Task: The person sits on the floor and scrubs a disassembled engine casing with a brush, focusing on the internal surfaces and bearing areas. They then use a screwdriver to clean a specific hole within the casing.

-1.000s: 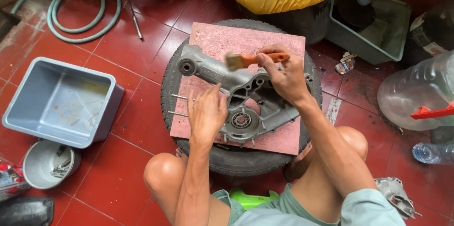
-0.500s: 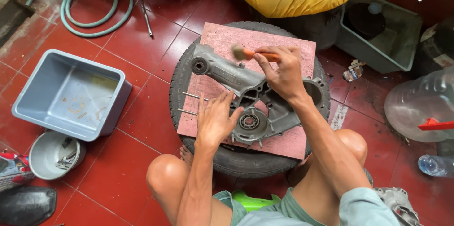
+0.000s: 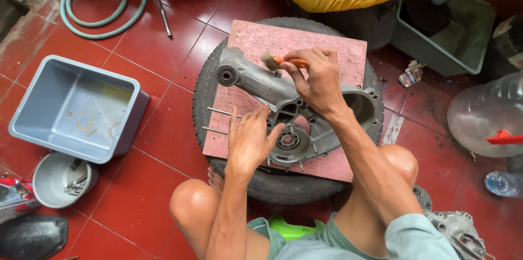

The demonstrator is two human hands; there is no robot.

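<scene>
Crouched over a tyre (image 3: 215, 107), the right hand (image 3: 316, 77) grips a brush (image 3: 275, 62) on the engine casing (image 3: 283, 102); the left hand (image 3: 248, 140), open, steadies it just below. Judged: mid-cleaning, needing further strokes along the arm.

Grey engine casing being brushed on a board over a tyre
The grey metal engine casing (image 3: 283, 113) lies flat on a pinkish board, its narrow arm with a round eye pointing up-left, its wide open end to the right and a bearing seat near the bottom edge; the orange-handled brush (image 3: 280, 62) rests tilted on the arm, bristles to the left
</scene>
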